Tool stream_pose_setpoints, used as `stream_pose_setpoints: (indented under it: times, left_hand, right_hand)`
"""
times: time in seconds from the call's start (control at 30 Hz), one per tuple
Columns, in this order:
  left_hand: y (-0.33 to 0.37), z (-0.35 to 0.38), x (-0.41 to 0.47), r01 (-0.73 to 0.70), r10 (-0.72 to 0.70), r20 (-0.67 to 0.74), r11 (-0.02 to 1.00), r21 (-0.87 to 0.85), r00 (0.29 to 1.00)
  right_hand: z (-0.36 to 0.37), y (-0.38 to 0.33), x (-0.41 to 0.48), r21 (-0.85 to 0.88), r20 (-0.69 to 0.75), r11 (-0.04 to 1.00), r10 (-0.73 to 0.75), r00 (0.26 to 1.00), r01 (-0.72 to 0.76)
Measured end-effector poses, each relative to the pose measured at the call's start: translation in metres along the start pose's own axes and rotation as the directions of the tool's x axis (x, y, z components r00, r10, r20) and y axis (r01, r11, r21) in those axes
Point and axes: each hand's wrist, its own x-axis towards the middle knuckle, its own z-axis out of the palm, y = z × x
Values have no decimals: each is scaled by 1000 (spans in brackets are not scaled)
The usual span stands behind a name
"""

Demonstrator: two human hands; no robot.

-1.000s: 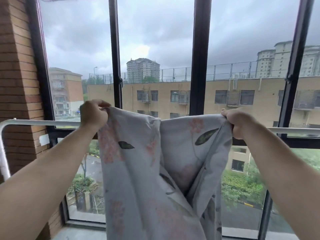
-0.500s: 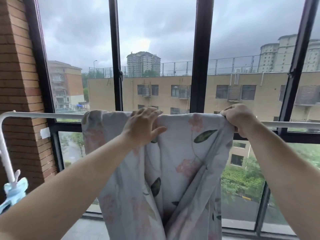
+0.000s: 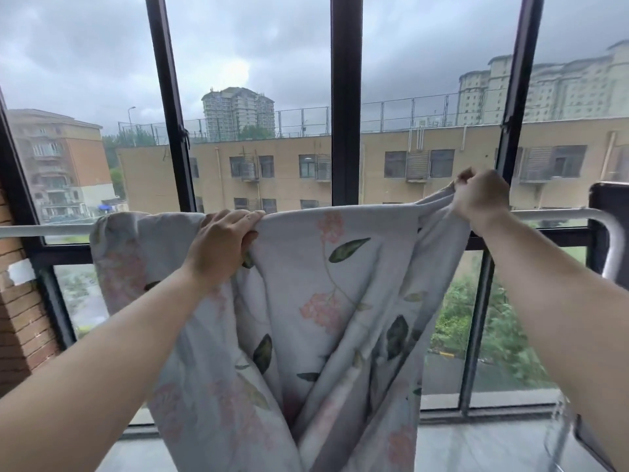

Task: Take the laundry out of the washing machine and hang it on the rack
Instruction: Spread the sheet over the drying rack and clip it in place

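Right hand (image 3: 480, 199) is pulling farther right than half a second ago, stretching the floral sheet (image 3: 326, 294) wider along the rack rail (image 3: 44, 229). Left hand (image 3: 221, 240) is gripping the sheet's top fold at the rail, fingers over, thumb under. Right hand is pinching the sheet's right corner, holding it just above the rail. Sheet's left part is already draping over the rail; the right part is hanging bunched, not yet laid over. Judging this item roughly half hung, with the right end still needing spreading. Washing machine isn't showing, so remaining laundry is unknown.
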Motion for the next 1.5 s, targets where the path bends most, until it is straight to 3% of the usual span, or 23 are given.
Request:
stream_pose_setpoints:
  times: [0.1,0.3,0.4,0.5,0.67,0.9,1.2,1.5]
  left_hand:
    - [19,4,-1,82,-82,1,996,35,997]
    - [60,11,-8,175,-179,0,963,206,984]
    - [77,14,-7,109,-119,32,970,217,992]
    - [97,18,2,36,-45,55,987,157,997]
    - [135,25,24,20,-21,14,998,52,1000]
    - [157,33,51,99,-97,90,995,-22,991]
    - [158,40,30,-10,3,-250,1000,-26,968]
    - [163,55,-13,-56,69,-330,997,48,941]
  right_hand:
    - [0,9,-5,108,-70,992,74,995,-66]
    - [21,44,-65,328,21,929,171,985,-168]
    - [27,62,-82,263,40,936,231,972,-234]
    - [25,65,-82,282,62,941,178,982,-189]
    - [18,53,-59,312,-19,939,157,987,-143]
    - [18,56,-40,279,9,954,112,994,-110]
    - [35,107,-85,259,66,960,88,994,-102]
    - [64,145,-104,148,100,982,101,990,-115]
